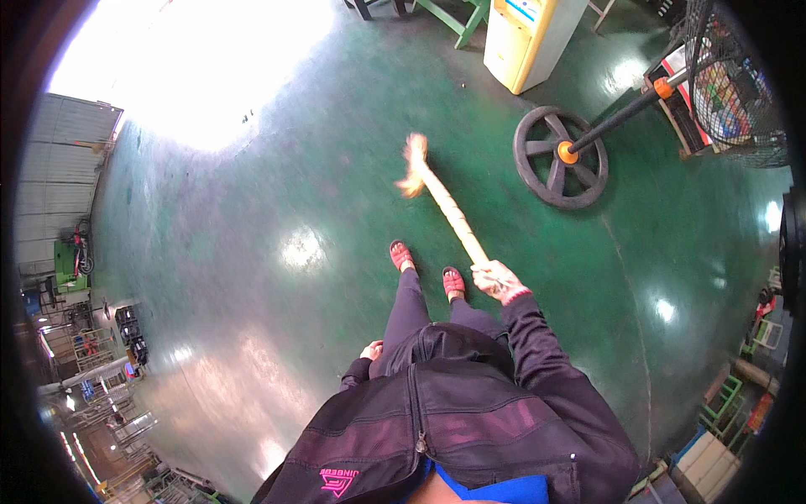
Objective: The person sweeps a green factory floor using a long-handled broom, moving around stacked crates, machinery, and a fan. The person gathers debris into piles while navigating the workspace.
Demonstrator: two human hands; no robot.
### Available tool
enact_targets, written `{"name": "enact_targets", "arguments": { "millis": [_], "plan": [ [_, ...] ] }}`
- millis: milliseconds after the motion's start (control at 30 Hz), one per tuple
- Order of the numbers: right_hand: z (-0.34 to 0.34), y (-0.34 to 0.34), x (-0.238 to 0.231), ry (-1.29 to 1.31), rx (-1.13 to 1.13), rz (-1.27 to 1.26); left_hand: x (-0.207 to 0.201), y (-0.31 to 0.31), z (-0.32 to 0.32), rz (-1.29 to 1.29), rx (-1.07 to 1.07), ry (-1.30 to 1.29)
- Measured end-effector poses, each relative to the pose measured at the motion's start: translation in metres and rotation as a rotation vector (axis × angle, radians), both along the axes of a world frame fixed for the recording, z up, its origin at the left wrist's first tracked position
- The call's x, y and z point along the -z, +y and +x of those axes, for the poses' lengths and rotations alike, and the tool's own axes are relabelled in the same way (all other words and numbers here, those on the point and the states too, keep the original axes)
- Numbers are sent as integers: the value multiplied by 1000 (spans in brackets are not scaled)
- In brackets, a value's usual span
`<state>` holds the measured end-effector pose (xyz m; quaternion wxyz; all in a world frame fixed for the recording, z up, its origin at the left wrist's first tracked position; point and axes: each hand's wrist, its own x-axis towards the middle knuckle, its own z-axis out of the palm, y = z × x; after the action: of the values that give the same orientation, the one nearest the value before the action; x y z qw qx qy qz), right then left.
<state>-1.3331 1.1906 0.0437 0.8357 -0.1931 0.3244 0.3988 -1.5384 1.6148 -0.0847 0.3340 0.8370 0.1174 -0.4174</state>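
Observation:
My right hand is closed round the upper end of a pale yellow broom handle, which looks spirally wrapped. The handle slants forward and left, away from my body. At its far end, the straw-coloured broom head is smeared by motion just above or on the green floor; I cannot tell which. My left hand hangs low beside my left thigh, its fingers loosely bent and partly hidden, with no object visible in it.
A standing fan's round black base is ahead on the right, its caged head beyond. Farther forward stands a yellow and white cabinet beside green legs. Bright light covers the floor ahead left. Racks and carts line the left side.

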Motion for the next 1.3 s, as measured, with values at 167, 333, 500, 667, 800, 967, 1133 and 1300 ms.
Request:
{"name": "enact_targets", "arguments": {
  "millis": [167, 333, 500, 667, 800, 967, 1133, 1300],
  "plan": [
    [-2, -31, -46, -185, -22, -604, -6, 10, 93, -40, 42, 99],
    [58, -49, -41, -35, -129, -1004, -5, 48, 142, 96, 132, 96],
    [140, -5, 51, 46, -68, -812, -9, 97, 137, 101, 40, 75],
    [128, 166, 129, -200, -696, -1383, -9, 135, 132, 30, 143, 99],
    [167, 246, 111, -198, -880, -648, -8, 143, 152, -12, 218, 50],
    [246, 275, 43, 95, -556, 21, -21, 139, 197, -57, -69, 99],
    [254, 246, -20, -197, -452, -199, -33, 132, 245, -101, -142, 135],
    [245, 139, -67, -183, -244, -500, -13, 132, 280, -164, 49, 78]
  ]
}}
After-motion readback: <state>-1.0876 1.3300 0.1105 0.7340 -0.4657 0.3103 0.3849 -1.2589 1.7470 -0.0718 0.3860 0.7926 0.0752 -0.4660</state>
